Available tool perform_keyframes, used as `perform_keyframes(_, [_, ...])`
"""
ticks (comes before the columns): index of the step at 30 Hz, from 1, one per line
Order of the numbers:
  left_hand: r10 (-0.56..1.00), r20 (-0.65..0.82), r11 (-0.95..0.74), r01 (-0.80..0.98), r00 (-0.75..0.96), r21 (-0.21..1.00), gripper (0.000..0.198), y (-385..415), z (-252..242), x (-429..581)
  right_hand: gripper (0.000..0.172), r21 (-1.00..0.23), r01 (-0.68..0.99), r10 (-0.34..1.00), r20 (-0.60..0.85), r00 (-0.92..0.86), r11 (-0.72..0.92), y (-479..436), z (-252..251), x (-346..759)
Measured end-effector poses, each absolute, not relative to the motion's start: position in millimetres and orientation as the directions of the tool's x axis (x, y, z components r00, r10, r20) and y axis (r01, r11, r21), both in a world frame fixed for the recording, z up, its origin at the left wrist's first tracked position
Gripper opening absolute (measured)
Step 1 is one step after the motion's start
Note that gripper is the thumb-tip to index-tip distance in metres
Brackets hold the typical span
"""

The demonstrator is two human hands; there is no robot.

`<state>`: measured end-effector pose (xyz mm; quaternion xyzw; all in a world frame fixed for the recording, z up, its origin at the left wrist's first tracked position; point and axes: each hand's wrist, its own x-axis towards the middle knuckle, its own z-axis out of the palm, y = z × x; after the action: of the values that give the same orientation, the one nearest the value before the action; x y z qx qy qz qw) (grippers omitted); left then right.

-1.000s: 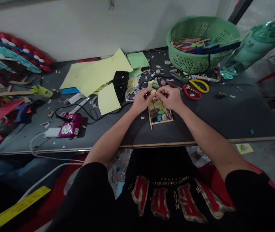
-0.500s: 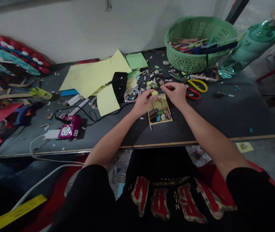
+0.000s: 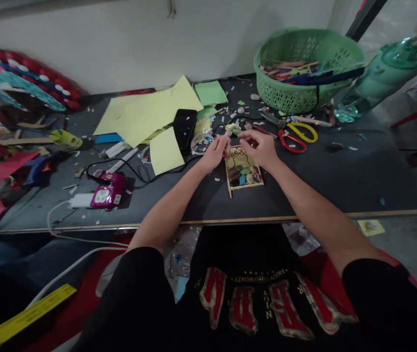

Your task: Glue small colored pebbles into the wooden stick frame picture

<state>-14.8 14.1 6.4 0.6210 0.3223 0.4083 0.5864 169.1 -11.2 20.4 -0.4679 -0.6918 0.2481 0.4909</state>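
Observation:
My left hand [image 3: 216, 153] is closed over the upper left corner of a small framed picture [image 3: 244, 167]. What its fingers hold, if anything, is hidden. Across from it, my right hand [image 3: 261, 148] has its fingers curled together above the picture's upper right; I cannot make out anything in them. The picture lies on the table with a thin light wooden border, a dark red line drawing and colored pebbles [image 3: 245, 172] along its lower part. Just beyond the hands are loose pebbles [image 3: 234, 131].
Red-and-yellow-handled pliers [image 3: 298, 137] lie right of my right hand. A green basket [image 3: 289, 93] of sticks and a green bottle [image 3: 384, 73] stand behind. Yellow paper [image 3: 138, 112], a black phone-like object [image 3: 185, 128] and a purple power adapter [image 3: 109, 189] are leftward. Scraps litter the dark table [image 3: 377, 171].
The small yellow-green piece seen in my left fingertips is now out of sight. My left fingers have curled in, and my right hand has come slightly lower and closer. The view has shifted slightly.

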Motion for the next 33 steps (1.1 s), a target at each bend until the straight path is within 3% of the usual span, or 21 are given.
perform_keyframes(6, [0.828,0.174,-0.191,-0.023,0.533,0.981,0.058,5.1,7.0,-10.3,0.036,-0.781,0.415,0.878,0.464,-0.115,0.467,-12.0,21.1,170.2])
perform_keyframes(15, [0.854,0.225,-0.251,-0.009,0.469,0.968,0.059,8.9,-1.2,-12.7,0.052,-0.726,0.34,0.798,0.501,-0.334,0.598,-12.5,21.4,169.1])
perform_keyframes(23, [0.813,0.389,-0.488,0.143,0.434,0.861,0.056,3.4,3.9,-9.7,0.044,-0.779,0.254,0.811,0.495,-0.312,0.573,-9.4,19.5,170.2])
perform_keyframes(33, [0.815,0.403,-0.527,0.244,0.417,0.814,0.058,8.0,3.6,-12.9,0.045,-0.785,0.29,0.836,0.531,-0.138,0.547,-7.9,20.1,168.6])
